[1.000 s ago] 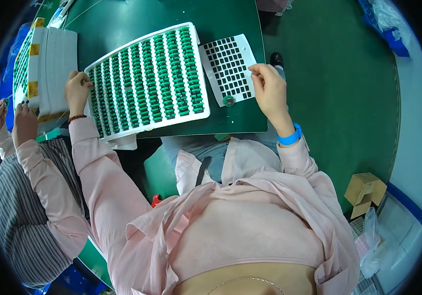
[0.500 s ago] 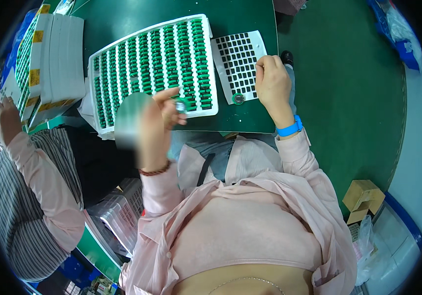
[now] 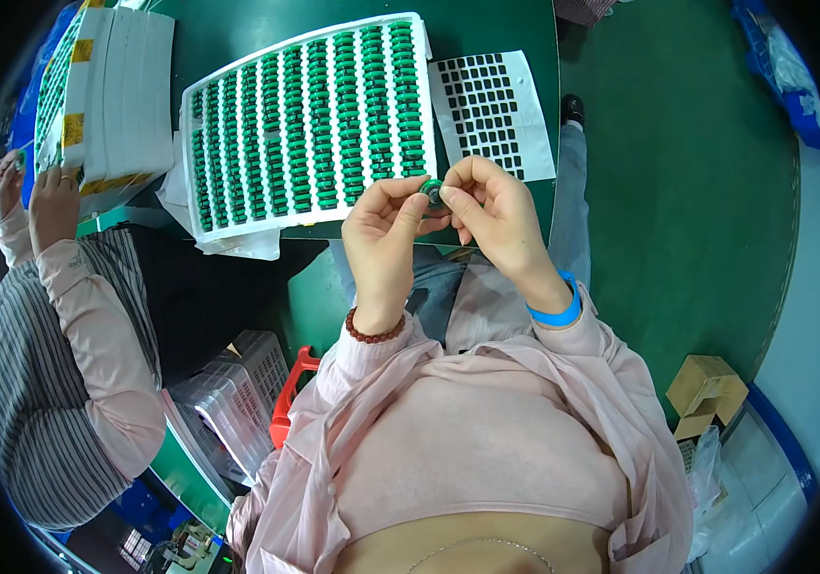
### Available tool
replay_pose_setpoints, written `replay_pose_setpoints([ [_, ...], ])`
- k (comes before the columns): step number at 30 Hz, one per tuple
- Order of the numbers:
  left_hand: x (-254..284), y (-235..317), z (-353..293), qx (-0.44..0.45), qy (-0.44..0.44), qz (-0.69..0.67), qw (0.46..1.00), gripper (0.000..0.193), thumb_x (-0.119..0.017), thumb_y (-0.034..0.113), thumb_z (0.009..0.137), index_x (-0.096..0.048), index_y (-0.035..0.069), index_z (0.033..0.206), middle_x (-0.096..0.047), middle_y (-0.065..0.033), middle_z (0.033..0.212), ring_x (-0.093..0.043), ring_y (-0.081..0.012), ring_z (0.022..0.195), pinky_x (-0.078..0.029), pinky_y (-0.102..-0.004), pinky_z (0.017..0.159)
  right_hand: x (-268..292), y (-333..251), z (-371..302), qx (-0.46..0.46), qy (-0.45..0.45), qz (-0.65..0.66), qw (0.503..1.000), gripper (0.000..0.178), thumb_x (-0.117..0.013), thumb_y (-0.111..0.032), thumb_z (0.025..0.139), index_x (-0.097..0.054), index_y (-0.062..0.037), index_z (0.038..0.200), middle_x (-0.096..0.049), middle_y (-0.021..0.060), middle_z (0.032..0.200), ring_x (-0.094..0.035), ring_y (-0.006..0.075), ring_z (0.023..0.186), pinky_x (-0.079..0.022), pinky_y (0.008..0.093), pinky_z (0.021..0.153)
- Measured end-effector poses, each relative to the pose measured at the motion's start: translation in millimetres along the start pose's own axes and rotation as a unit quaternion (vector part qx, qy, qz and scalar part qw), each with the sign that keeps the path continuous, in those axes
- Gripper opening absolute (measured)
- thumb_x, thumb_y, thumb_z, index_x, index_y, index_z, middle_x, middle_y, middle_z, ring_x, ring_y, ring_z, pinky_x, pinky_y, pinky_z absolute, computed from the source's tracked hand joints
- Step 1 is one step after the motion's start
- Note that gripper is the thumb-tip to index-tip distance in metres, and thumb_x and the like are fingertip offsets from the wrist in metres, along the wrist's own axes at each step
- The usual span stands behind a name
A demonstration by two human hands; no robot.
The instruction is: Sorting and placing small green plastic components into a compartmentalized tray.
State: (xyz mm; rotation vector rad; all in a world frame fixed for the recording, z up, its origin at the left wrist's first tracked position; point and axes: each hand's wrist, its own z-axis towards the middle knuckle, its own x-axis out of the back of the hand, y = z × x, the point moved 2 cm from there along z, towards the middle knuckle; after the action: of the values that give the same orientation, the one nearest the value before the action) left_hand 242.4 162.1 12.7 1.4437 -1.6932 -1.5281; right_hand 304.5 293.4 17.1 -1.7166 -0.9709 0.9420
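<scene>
My left hand (image 3: 386, 239) and my right hand (image 3: 498, 215) meet in front of me, both pinching one small round green part (image 3: 432, 193) between their fingertips. Just beyond them lies a white tray (image 3: 238, 226) filled with rows of several green parts. To its right is a white sheet (image 3: 534, 124) carrying a grid of small black squares. Both rest on a dark green table (image 3: 238, 38).
A stack of white trays (image 3: 113, 86) stands at the far left of the table. A co-worker's hands (image 3: 46, 201) and striped sleeve are at the left. A clear plastic crate (image 3: 238, 383) sits below the table, a cardboard box (image 3: 706, 392) on the floor at right.
My left hand came off the tray's left edge and swung in to the middle. My right hand left the black-square sheet. Both now hold one green part.
</scene>
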Motion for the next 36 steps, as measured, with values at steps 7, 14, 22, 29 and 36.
replay_pose_setpoints([
  [7, 0.1, 0.2, -4.9, -0.029, 0.001, -0.003, 1.0, 0.015, -0.06, -0.004, 0.094, -0.065, -0.004, 0.108, -0.068, -0.0084, 0.098, -0.067, -0.0119, 0.084, -0.062, -0.0288, 0.074, -5.3, 3.4, -0.6, 0.052, 0.024, -0.045, 0.997, 0.006, -0.061, -0.005, 0.095, -0.058, -0.0013, 0.093, -0.058, 0.0002, 0.079, -0.05, 0.0036, 0.058, -0.041, 0.0186, 0.047],
  [14, 0.8, 3.7, -4.4, -0.027, 0.008, -0.012, 1.0, 0.015, -0.061, -0.004, 0.094, -0.065, -0.005, 0.108, -0.068, -0.008, 0.097, -0.066, -0.0107, 0.083, -0.061, -0.028, 0.074, -6.9, 0.1, -0.1, 0.029, 0.015, -0.036, 0.999, 0.007, -0.06, -0.005, 0.096, -0.057, -0.0008, 0.092, -0.057, 0.0006, 0.079, -0.05, 0.0038, 0.056, -0.041, 0.0188, 0.047],
  [22, 3.1, 4.3, -4.0, -0.043, 0.01, -0.004, 0.999, 0.014, -0.061, -0.002, 0.094, -0.063, -0.007, 0.108, -0.068, -0.0114, 0.098, -0.07, -0.0177, 0.081, -0.061, -0.0289, 0.072, -7.7, 5.9, -1.5, -0.008, -0.021, 0.052, 0.998, 0.009, -0.058, -0.01, 0.098, -0.056, -0.0022, 0.095, -0.056, -0.0001, 0.079, -0.051, 0.0034, 0.058, -0.043, 0.0181, 0.049],
  [29, 2.1, 6.2, -3.5, -0.045, 0.013, -0.008, 0.999, 0.014, -0.061, -0.002, 0.094, -0.063, -0.006, 0.108, -0.068, -0.0112, 0.096, -0.07, -0.0172, 0.08, -0.06, -0.0296, 0.073, -10.4, 2.5, -0.8, -0.008, -0.014, 0.043, 0.999, 0.009, -0.059, -0.011, 0.098, -0.056, -0.003, 0.094, -0.056, -0.0007, 0.078, -0.051, 0.0031, 0.058, -0.044, 0.0177, 0.05],
  [36, 2.3, 6.2, -5.0, -0.056, 0.017, 0.008, 0.998, 0.014, -0.062, -0.003, 0.094, -0.063, -0.006, 0.107, -0.069, -0.0111, 0.097, -0.07, -0.017, 0.08, -0.06, -0.0294, 0.074, -13.8, 0.7, -1.5, -0.013, 0.007, 0.04, 0.999, 0.009, -0.059, -0.011, 0.098, -0.056, -0.0032, 0.094, -0.055, -0.0012, 0.076, -0.051, 0.0026, 0.057, -0.043, 0.0172, 0.049],
])
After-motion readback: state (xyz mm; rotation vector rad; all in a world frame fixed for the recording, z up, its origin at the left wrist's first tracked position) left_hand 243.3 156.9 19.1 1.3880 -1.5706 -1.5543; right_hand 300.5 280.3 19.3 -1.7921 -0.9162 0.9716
